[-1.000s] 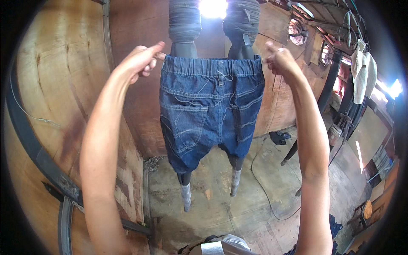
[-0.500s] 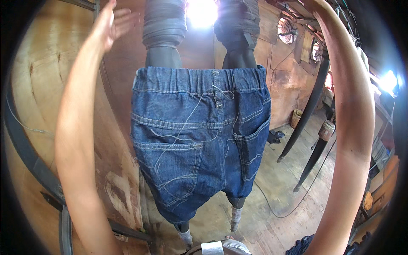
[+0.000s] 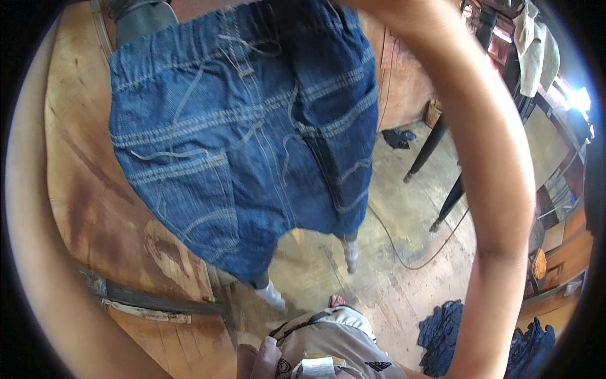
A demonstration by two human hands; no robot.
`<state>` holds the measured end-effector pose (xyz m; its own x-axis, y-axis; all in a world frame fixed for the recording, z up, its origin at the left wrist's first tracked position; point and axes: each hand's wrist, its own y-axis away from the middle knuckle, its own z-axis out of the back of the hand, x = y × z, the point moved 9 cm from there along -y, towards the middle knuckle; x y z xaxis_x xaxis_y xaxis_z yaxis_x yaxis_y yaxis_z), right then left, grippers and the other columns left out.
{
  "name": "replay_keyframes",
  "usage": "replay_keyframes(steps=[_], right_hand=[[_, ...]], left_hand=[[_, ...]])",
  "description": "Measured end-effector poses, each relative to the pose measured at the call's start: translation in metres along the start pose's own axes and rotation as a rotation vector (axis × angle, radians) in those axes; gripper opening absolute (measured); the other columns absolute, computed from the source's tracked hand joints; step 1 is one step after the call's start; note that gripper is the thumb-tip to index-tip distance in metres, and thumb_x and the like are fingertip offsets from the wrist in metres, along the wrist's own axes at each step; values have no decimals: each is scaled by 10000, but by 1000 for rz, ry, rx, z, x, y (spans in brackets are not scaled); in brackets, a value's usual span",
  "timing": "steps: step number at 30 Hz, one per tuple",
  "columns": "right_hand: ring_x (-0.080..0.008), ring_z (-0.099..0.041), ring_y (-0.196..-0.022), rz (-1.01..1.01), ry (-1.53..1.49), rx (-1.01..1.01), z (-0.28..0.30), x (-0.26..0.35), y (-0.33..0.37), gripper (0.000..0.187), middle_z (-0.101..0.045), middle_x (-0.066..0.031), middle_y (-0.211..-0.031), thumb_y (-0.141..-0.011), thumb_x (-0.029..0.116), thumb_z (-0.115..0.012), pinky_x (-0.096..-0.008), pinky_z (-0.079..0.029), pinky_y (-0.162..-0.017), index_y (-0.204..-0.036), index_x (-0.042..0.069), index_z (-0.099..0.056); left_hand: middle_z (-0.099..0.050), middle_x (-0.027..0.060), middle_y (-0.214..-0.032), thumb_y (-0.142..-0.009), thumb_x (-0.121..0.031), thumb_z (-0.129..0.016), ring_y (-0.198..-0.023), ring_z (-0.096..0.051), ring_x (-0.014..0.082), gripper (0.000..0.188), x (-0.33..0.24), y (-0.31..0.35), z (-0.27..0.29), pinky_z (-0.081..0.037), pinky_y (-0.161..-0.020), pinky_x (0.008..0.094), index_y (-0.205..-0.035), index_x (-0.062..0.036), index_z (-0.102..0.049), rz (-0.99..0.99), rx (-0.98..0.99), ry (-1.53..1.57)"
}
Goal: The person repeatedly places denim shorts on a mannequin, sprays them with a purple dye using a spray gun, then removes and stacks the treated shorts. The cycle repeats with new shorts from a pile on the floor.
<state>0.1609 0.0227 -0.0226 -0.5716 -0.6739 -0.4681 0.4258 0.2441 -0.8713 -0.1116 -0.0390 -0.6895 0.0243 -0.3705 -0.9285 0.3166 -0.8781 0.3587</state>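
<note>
Head view, from the left: the left forearm (image 3: 28, 189) climbs along the rim, blurred, and its hand is out of sight, so I cannot tell how far its fingers are spread or whether they grip anything. Beside it stands a wooden wall (image 3: 95, 170). A dark form (image 3: 148, 25) shows at the upper left, and its two pale-wrapped leg ends come out below. Over this form, in the middle, sit the denim shorts (image 3: 189, 126), tilted so that the left end of the waistband (image 3: 151, 54) lies lower than the right; loose threads trail across their surface. Below them, a sandalled foot (image 3: 338, 301) is on the floor (image 3: 315, 271). The right forearm (image 3: 495, 189) arches up and inward, and the right hand (image 3: 363, 5) is cut by the top edge, close to the right end of the band; its fingers are hidden, so their spread and any hold cannot be told. Judging by the raised arms, the step in hand is handling the shorts at the band. The next move seems to call for a sure hold at both ends, an even pull against the slant, and fingers clear of the threads. Farther right hangs a pale cloth (image 3: 536, 54).
</note>
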Motion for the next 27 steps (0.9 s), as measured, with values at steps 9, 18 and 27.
replay_keyframes(steps=[9, 18, 27], right_hand=[[-387, -694, -769, -149, -173, 282, -90, 6, 40, 353, -689, -218, -773, -900, 348, -666, -464, -559, -729, -866, -3, -667], [-393, -676, -757, -164, -343, -1, -100, -17, 49, 326, -674, -208, -759, -883, 349, -690, -468, -528, -716, -915, 27, -648], [-345, -674, -663, -177, -441, 19, -116, -26, 44, 343, -655, -182, -689, -894, 352, -690, -427, -532, -652, -877, 13, -642]], left_hand=[[-589, 236, -1303, -996, -605, -396, -1228, -567, 301, 738, -74, -13, 23, -406, -1094, 434, -1393, 15, -451, -169, -136, -9], [-593, 230, -1293, -997, -594, -396, -1224, -563, 298, 719, -228, -13, 54, -394, -1096, 435, -1381, 12, -451, -450, -295, 56], [-597, 223, -1282, -999, -584, -396, -1219, -560, 295, 700, -372, 10, 79, -381, -1099, 436, -1368, 8, -452, -757, -437, 126]])
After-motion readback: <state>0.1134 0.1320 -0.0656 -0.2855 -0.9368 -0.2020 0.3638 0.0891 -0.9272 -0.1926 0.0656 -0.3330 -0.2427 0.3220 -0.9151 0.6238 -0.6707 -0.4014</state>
